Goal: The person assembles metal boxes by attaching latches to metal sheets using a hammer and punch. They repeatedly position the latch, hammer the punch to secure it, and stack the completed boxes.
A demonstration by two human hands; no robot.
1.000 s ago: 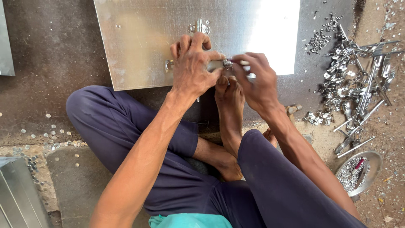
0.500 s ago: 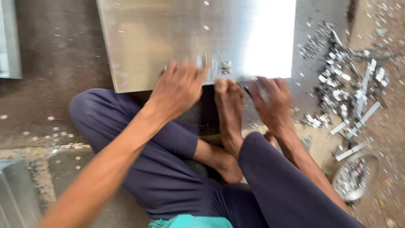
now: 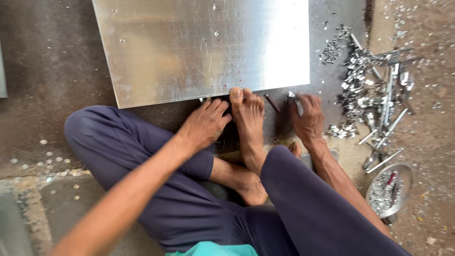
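hands at the edge of a steel sheet

nearest the camera are the person's legs in dark trousers (image 3: 189, 208), crossed on the ground, with a bit of teal cloth (image 3: 208, 249) at the bottom edge. one bare foot (image 3: 249, 118) stretches forward between the hands, its toes touching the near edge of the sheet (image 3: 199, 47).

the left hand (image 3: 206, 123) lies palm down just left of the foot, fingers spread and loose, tips at the sheet's near edge; it grips nothing that shows. the right hand (image 3: 308, 116) sits right of the foot, curled around a small metal tool (image 3: 294, 102) (its kind is too small to tell), whose shiny end pokes out near the sheet's right corner. a dark thin rod (image 3: 271, 103) lies on the ground between foot and right hand.

to the right, by the knee, a round metal bowl (image 3: 391, 189) holds small bits of hardware. beyond it, a heap of metal parts (image 3: 374, 90) with strips and scattered screws spreads over the dirt. farthest off, the flat shiny sheet lies on the grey floor (image 3: 47, 71), dotted with a few small rivets, bright glare on its right side.
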